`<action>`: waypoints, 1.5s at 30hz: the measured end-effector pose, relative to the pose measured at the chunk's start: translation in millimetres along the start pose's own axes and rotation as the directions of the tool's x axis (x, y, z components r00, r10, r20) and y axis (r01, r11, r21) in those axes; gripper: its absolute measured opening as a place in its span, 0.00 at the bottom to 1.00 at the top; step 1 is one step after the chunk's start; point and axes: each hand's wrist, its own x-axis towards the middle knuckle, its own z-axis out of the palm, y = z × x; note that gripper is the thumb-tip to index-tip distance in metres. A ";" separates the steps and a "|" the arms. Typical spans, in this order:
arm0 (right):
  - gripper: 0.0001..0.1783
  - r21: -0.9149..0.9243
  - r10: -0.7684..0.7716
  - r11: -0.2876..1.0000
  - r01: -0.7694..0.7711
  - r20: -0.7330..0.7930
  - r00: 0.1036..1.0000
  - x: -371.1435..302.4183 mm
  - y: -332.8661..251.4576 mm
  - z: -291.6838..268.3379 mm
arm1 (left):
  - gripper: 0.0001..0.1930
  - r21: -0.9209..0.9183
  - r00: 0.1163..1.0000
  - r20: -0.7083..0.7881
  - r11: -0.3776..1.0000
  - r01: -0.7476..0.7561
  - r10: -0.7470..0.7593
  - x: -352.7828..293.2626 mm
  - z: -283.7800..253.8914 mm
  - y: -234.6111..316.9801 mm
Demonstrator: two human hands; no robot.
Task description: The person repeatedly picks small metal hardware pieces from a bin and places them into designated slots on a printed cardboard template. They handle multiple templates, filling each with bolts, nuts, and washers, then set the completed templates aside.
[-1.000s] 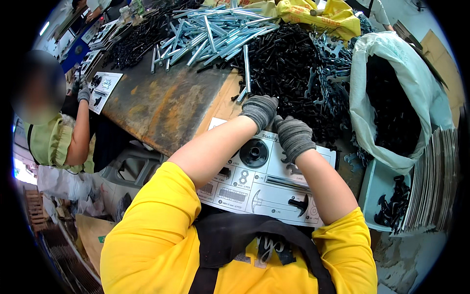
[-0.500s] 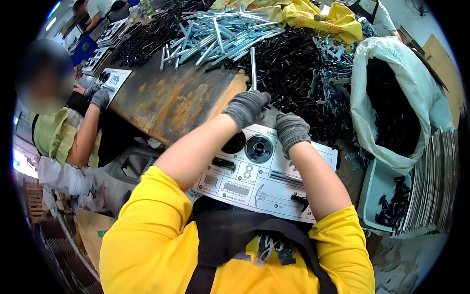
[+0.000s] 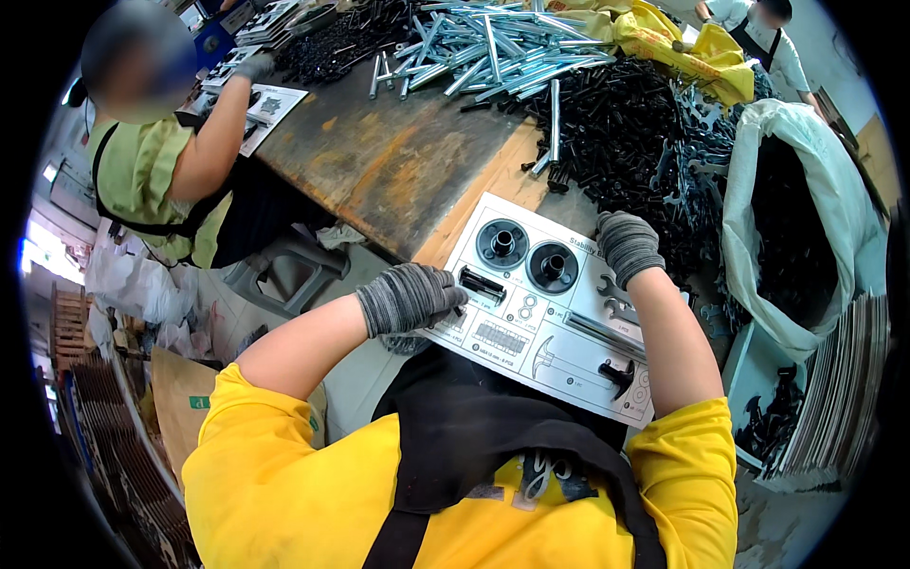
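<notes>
A printed card [image 3: 485, 211] lies tilted in front of me. On it are two black round discs [image 3: 553, 266], a cluster of black bolts [image 3: 482, 284], open-ended wrenches [image 3: 610, 287], metal rods [image 3: 603, 333] and a black T-shaped knob [image 3: 617, 377]. Over the card's left edge, my left hand [image 3: 409, 299] in a grey glove is closed, with a small dark bolt-like end at its fingertips. My gloved right hand [image 3: 629, 248] is curled at the far right corner, beside the heap of black bolts [image 3: 607, 123]. Whatever it grips is hidden.
Shiny metal tubes [image 3: 493, 52] are heaped at the back. To the right stand an open white sack [image 3: 744, 204] of black parts, a pale bin [image 3: 749, 356] and stacked cardboard [image 3: 834, 398]. A co-worker [image 3: 142, 175] sits left, near a stool [image 3: 284, 268].
My left hand has come back from the bolt heap to the card's left edge, uncovering both discs. My right hand stays by the far corner. The co-worker's arm has reached farther forward. The view has shifted.
</notes>
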 end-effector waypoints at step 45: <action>0.16 0.274 -0.469 0.801 0.532 -0.264 0.843 -115.2 -127.6 40.6 | 0.24 -0.358 0.885 -0.436 0.934 -0.005 -0.162 -24.0 31.2 5.8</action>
